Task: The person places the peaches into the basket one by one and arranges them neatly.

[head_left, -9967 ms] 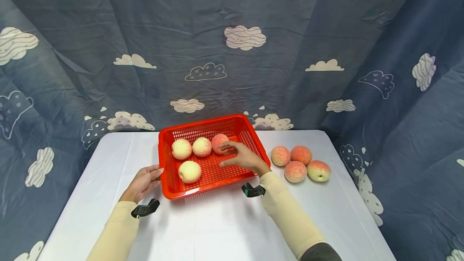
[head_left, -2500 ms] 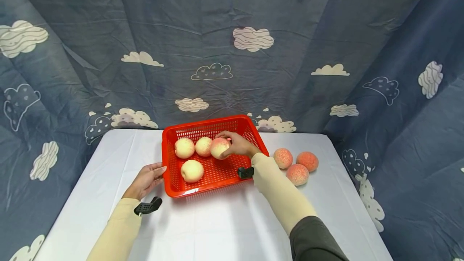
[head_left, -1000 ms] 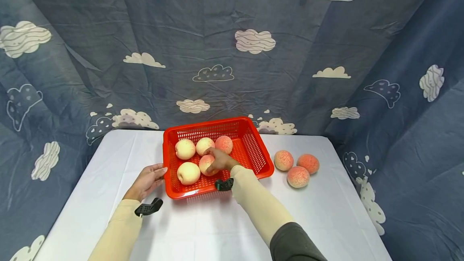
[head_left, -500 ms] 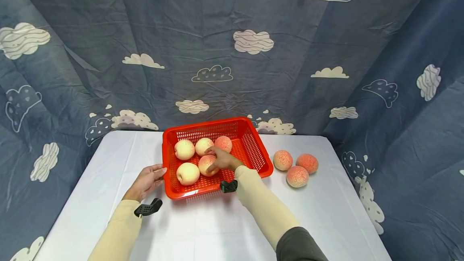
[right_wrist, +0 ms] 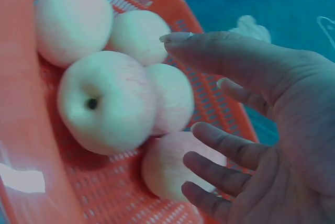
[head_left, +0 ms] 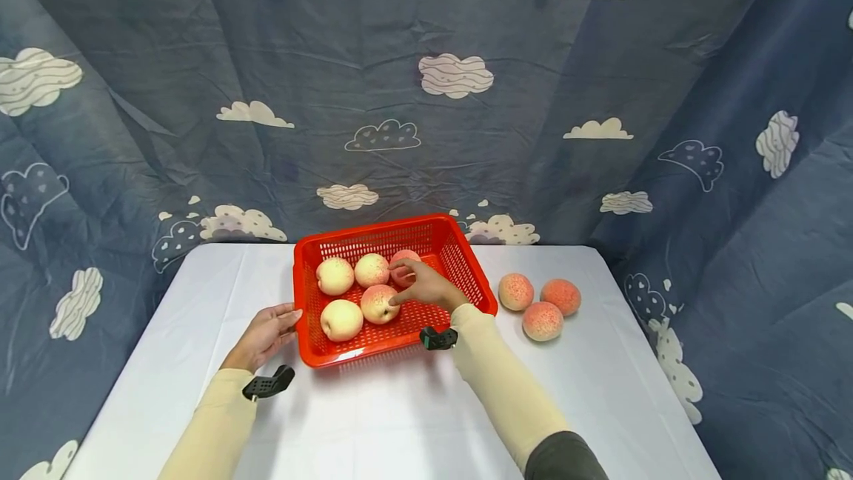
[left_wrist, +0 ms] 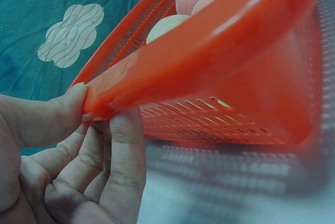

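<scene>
A red perforated plastic basket (head_left: 373,229) holds several pale yellow and pink peaches in two rows. At its left end my left hand (head_left: 265,335) grips the rim, thumb above and a finger beneath, as the left wrist view shows. My right hand (head_left: 429,285) hovers inside the basket with fingers spread and nothing held. Just left of its fingertips lies a yellow-pink peach (head_left: 378,305), stem hollow showing in the right wrist view. Beside that sits a pale peach (head_left: 342,320). Behind is a pinker peach (head_left: 404,267), partly covered by my right fingers.
Right of the basket, three reddish peaches lie close together on the white-covered table (head_left: 413,428): a left peach (head_left: 516,292), a right peach (head_left: 560,296) and a front peach (head_left: 543,321). A dark blue cloud-patterned curtain (head_left: 293,169) hangs behind the table.
One peach from the right-hand group now lies in the basket's front row. My right hand has let go of it and drawn back rightward. My left hand has stayed on the rim.
</scene>
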{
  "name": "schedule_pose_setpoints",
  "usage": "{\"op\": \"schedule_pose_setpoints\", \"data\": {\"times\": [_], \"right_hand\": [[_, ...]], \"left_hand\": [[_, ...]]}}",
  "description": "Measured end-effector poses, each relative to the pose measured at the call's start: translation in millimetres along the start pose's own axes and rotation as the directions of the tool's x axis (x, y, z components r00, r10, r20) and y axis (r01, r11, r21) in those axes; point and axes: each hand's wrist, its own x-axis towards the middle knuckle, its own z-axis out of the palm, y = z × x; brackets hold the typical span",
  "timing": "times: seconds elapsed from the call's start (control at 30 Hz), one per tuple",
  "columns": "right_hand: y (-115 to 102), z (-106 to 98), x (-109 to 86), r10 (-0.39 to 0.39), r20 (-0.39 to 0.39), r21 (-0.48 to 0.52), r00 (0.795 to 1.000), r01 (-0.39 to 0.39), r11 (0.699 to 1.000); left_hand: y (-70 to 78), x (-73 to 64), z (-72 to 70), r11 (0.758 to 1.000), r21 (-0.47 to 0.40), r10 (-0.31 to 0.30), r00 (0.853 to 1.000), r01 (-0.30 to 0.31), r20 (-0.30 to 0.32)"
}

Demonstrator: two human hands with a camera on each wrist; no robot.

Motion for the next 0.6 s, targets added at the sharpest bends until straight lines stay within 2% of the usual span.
{"op": "schedule_pose_setpoints", "data": {"times": [0.3,0.6], "right_hand": [[5,-30,-20.8,-0.044,-0.076,0.015,0.996,0.045,0.999],[16,-55,-39.7,-0.033,-0.183,0.016,0.983,0.037,0.999]], "left_hand": [[0.7,-0.6,-0.7,1.0,0.011,-0.016,1.0,0.016,0.006],[1.2,-0.6,-0.1,1.0,0.007,-0.016,1.0,0.016,0.011]]}}
